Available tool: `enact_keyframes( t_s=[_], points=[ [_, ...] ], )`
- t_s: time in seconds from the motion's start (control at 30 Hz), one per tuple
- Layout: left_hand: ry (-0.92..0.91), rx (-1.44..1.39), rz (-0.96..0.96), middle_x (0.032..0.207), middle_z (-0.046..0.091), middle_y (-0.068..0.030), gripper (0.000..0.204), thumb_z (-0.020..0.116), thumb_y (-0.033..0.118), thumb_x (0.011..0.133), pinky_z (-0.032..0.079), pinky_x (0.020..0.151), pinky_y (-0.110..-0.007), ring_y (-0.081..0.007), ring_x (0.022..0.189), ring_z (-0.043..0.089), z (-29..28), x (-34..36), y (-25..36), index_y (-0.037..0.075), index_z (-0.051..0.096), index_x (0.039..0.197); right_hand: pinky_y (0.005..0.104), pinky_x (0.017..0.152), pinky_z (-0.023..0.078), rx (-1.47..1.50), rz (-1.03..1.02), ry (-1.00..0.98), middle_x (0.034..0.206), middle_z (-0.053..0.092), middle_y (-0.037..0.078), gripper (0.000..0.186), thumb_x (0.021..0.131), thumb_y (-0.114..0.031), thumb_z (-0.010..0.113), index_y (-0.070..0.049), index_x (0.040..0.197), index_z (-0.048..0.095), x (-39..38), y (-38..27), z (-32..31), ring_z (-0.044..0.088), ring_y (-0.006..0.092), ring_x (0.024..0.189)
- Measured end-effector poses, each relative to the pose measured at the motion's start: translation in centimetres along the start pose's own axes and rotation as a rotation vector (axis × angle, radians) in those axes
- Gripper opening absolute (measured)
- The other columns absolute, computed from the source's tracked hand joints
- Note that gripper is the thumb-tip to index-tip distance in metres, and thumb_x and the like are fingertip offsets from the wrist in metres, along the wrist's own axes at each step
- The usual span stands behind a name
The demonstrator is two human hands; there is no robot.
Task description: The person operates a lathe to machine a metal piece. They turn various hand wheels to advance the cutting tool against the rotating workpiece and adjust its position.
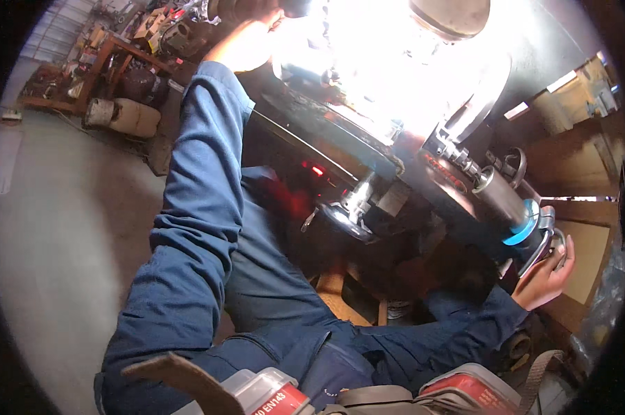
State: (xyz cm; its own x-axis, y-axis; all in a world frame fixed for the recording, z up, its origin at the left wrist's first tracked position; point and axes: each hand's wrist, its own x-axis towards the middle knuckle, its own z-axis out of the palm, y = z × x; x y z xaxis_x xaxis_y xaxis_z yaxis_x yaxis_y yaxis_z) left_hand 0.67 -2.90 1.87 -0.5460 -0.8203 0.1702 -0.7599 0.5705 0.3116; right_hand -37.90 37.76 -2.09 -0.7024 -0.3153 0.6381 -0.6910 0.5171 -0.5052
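A dark blue top is worn, and its long sleeves are creased in many folds. Blue-grey trousers are worn too. A greyish mask is fitted with clear, red-labelled filters and brownish straps.

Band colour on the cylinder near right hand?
The band is bright blue; best in head view.

Upper left, I observe remotely a tan cylinder on its side beside a wooden frame, a ridged wall behind; below, the grey floor. Right: crumpled plastic near a wooden panel.
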Motion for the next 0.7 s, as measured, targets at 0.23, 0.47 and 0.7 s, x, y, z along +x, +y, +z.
enact_keyframes(
  t_s=[0.23, 0.47, 0.7],
  points=[
    [0.012, -0.015, -0.009, 0.084, 0.063, -0.0177, 0.037, 0.042, 0.031, 0.095, 0.048, 0.073, -0.038, -0.0269, 0.077, 0.062, 0.4, -0.4, 0.2, 0.004, 0.043, 0.120, 0.0354, 0.086, 0.044, -0.135, 0.135, -0.452, 0.105, 0.064, 0.016, 0.026, 0.090, -0.015, 0.050, 0.000, 0.108, 0.062, 3.8, -0.4, -0.6, 0.061, 0.0274, 0.096],
    [0.010, -0.023, -0.005, 0.083, 0.063, -0.0173, 0.036, 0.043, 0.031, 0.095, 0.047, 0.072, -0.038, -0.0265, 0.076, 0.061, 0.8, -0.3, 0.4, 0.003, 0.044, 0.118, 0.0354, 0.084, 0.045, -0.156, 0.154, -0.618, 0.101, 0.065, 0.017, 0.026, 0.089, -0.014, 0.052, 0.001, 0.106, 0.063, 5.9, 1.5, 0.0, 0.062, 0.0283, 0.092],
    [0.004, -0.012, -0.006, 0.082, 0.063, -0.0170, 0.035, 0.043, 0.030, 0.094, 0.047, 0.072, -0.037, -0.0262, 0.076, 0.061, 0.6, -0.4, 0.5, 0.003, 0.045, 0.116, 0.0389, 0.085, 0.044, -0.164, -0.093, 0.031, 0.108, 0.058, 0.017, 0.036, 0.094, -0.030, 0.051, 0.002, 0.108, 0.057, 0.0, 1.5, -0.1, 0.056, 0.0312, 0.099]
  ],
)
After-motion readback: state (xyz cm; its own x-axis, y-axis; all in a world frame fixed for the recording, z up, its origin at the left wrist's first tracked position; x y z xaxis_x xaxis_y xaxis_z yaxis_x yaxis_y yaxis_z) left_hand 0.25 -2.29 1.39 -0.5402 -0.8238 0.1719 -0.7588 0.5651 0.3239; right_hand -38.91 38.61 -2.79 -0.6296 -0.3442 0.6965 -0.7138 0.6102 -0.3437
